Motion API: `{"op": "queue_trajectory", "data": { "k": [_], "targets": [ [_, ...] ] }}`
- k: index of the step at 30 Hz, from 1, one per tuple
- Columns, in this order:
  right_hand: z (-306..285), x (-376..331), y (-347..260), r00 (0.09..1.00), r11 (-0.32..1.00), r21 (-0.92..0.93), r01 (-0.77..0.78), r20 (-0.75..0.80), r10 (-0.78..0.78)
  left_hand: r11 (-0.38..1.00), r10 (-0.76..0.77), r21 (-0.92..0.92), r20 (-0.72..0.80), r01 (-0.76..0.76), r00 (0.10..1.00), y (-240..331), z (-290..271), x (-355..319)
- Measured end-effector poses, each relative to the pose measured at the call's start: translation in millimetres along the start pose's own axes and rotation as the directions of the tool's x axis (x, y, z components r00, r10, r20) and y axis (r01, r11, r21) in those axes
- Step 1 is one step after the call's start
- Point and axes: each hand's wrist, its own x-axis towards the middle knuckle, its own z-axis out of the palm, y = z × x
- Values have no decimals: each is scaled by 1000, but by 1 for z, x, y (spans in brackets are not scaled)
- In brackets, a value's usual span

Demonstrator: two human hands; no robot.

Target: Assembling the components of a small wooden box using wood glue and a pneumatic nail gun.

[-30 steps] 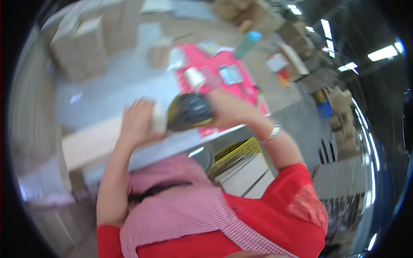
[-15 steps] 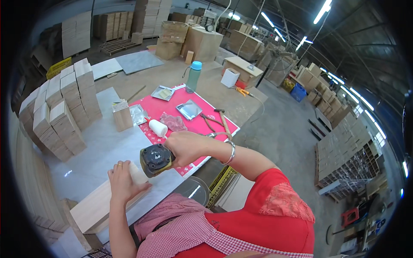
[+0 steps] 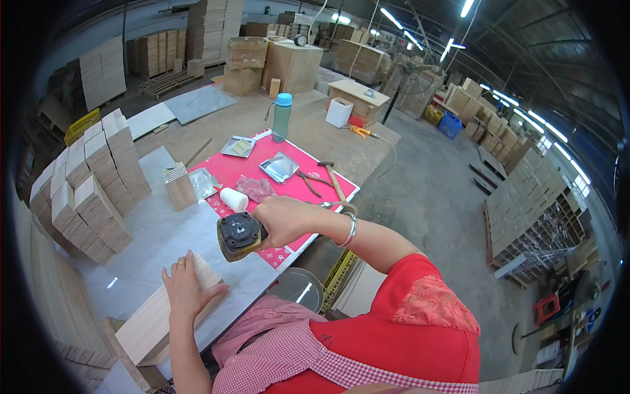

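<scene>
A pale wooden box (image 3: 141, 326), long and narrow, lies at a slant on the white-grey tabletop (image 3: 147, 256) before me. My left hand (image 3: 186, 289) grips it near its far end, with the thumb along the right side and the fingers across the top. In my right hand (image 3: 282, 222) is an air nail gun (image 3: 240, 231) with a dark, bolted cap. My fingers are wrapped around its grip, partly hidden by the hand. The gun is held beyond the box's far end, apart from it. An air hose fitting (image 3: 338, 205) shows behind my right wrist.
Stacked wooden pieces (image 3: 98, 180) stand at the left. On the pink sheet (image 3: 298, 190) lie a white glue bottle (image 3: 234, 199), pliers (image 3: 314, 184), a hammer (image 3: 335, 180) and metal trays (image 3: 279, 168). A water bottle (image 3: 281, 118) stands behind; a round stool (image 3: 298, 289) is below the table edge.
The nail gun has moved away from the box's far end, opening a gap. My left hand has shifted slightly, its fingers a little more spread on the box. The whole view has turned slightly.
</scene>
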Motion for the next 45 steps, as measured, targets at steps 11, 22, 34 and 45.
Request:
{"op": "queue_trajectory", "data": {
  "k": [11, 22, 34, 45],
  "targets": [
    [1, -23, 7, 998, 998, 1, -62, -16, 62, 896, -15, -391, -501, -211, 865, 20, -80, -19],
    [4, -35, -2, 998, 997, 46, -66, -8, 66, 251, 526, -597, -577, -762, 625, 124, -222, -58],
    [9, -47, 3, 995, 994, 59, -94, -20, 95, 127, 550, -505, -681, -854, 484, 135, -239, -42],
    [18, -53, 9, 992, 991, 88, -105, -60, 110, 173, 521, -522, -671, -835, 527, 150, -229, -47]
  ]
}}
